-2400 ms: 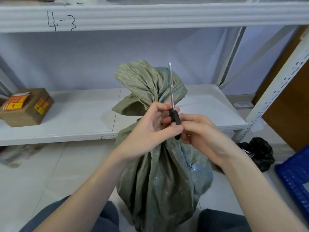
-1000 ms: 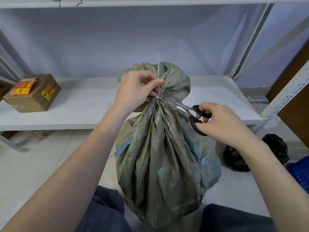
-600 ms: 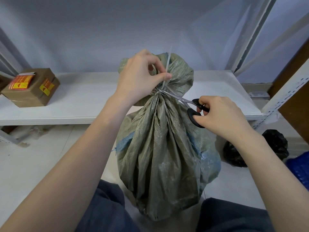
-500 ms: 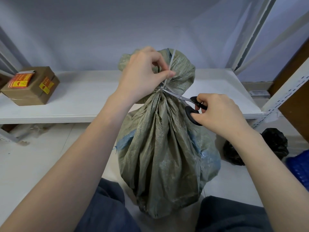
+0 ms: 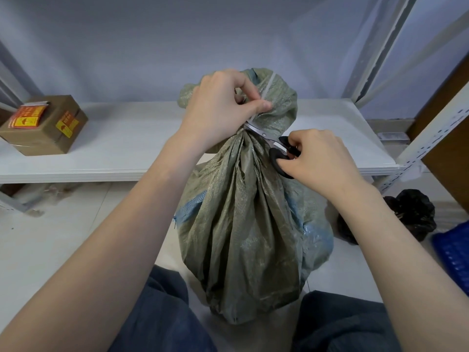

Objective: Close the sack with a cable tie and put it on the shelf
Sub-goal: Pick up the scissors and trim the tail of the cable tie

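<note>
White metal shelving [image 5: 132, 138] fills the background, its low shelf bare except for a taped cardboard box [image 5: 44, 124] well to the left of the sack. Standing on the pale floor just in front of that shelf, between the person's knees, the green woven sack [image 5: 243, 219] has its neck already cinched. At the neck's left side, the left hand [image 5: 223, 107] pinches the cable tie's [image 5: 267, 86] free tail between thumb and forefinger, holding it upright. At the neck's right side, the right hand [image 5: 317, 158] is closed through the black handles of the scissors [image 5: 271, 143], blades laid against the neck at the tail's base. Cutting too close could nick the fabric or the locking head, loosening the closure. Right of the sack lie a black bag [image 5: 408, 214] and a blue crate [image 5: 454, 252].
</note>
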A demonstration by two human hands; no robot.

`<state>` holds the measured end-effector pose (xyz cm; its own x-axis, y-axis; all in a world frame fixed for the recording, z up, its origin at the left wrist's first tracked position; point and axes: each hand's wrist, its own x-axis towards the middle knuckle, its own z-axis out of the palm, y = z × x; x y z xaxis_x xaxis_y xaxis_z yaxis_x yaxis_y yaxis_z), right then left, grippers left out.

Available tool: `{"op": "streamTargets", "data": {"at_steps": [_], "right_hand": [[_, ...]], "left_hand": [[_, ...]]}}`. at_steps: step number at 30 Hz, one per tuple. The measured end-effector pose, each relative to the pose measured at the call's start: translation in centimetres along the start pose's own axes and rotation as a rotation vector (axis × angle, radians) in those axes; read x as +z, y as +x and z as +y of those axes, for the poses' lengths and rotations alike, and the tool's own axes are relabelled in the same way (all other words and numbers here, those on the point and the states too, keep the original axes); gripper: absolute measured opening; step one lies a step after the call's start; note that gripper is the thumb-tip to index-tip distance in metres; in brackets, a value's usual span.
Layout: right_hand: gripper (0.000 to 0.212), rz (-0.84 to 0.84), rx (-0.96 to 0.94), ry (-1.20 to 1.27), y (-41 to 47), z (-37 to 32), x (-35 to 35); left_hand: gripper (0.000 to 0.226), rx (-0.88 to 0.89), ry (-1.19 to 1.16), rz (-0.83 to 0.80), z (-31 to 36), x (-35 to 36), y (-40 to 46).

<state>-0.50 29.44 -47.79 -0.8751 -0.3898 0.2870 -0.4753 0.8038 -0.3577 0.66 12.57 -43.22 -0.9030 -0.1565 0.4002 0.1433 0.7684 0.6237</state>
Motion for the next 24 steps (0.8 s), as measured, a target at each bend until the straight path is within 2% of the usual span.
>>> {"op": "streamTargets", "data": {"at_steps": [24], "right_hand": [[0.034, -0.03, -0.021, -0.063, 0.35, -0.76, 0.24]], "left_hand": [[0.024, -0.022, 0.017, -0.01, -0.44, -0.13, -0.15]]}}
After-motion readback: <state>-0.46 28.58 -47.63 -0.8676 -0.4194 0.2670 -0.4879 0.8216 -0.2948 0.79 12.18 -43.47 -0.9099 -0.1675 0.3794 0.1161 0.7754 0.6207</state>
